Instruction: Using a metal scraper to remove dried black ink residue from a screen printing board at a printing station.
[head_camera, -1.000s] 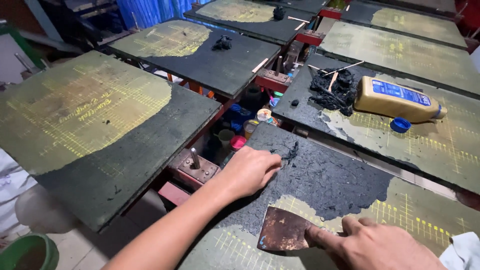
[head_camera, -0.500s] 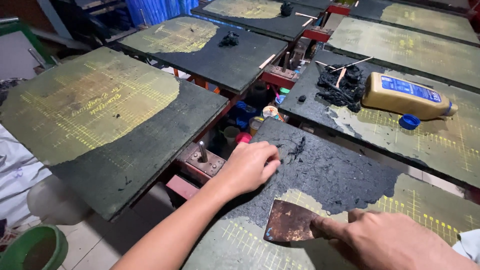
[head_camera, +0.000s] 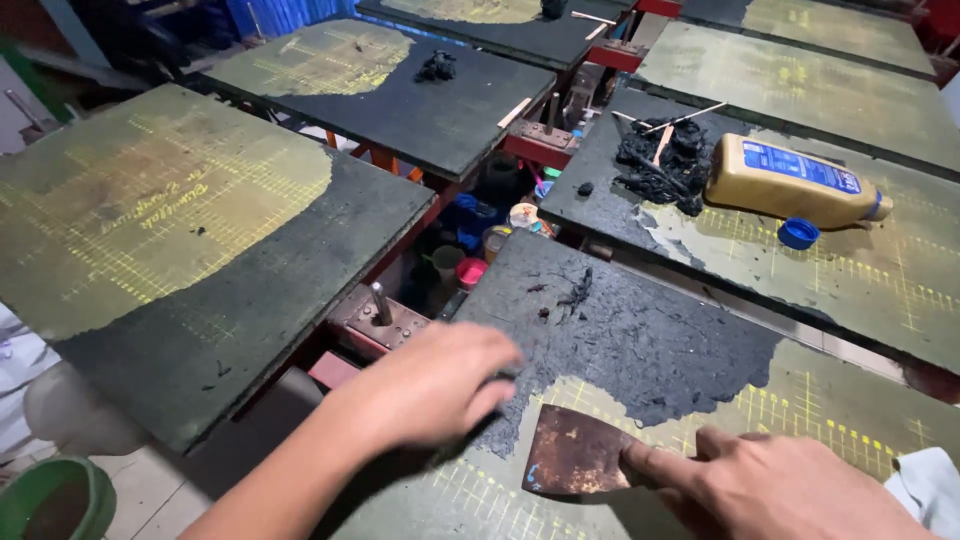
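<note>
Rusty flat metal scraper blade pinned under right hand, forefinger pressing its back, low on green gridded counter beside black crust. Left hand loosely curled, holding nothing, resting on counter edge. Probably stiff, light, sharp-edged; best gripped behind blade.

Right hand on rusty scraper
</note>
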